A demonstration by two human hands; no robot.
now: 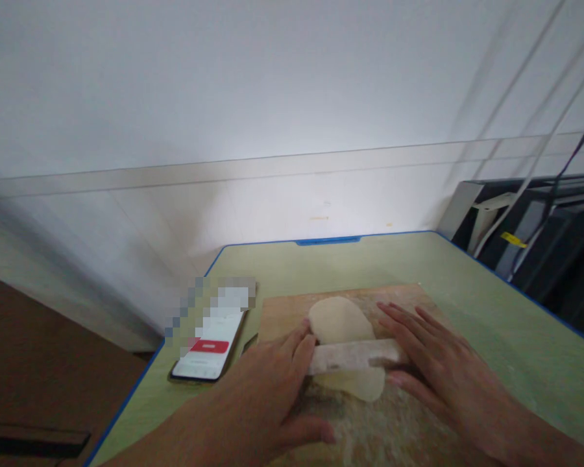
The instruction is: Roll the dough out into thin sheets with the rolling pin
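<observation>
A flour-dusted rolling pin (355,357) lies crosswise over a pale, flattened piece of dough (341,319). The dough shows both beyond the pin and on its near side. My left hand (277,383) rests over the pin's left end, its thumb spread toward me. Over the right end lies my right hand (442,370), fingers stretched out and thumb apart. Both hands press from above rather than wrap round the pin, whose ends are hidden beneath them. Under the dough is a floury wooden board (285,314).
A phone (209,357) with a lit screen, partly blurred out, lies left of the board. The green table (370,259) has a blue edge and meets a white wall (272,207) at the back. Dark panels (564,240) and cables stand beyond its right side.
</observation>
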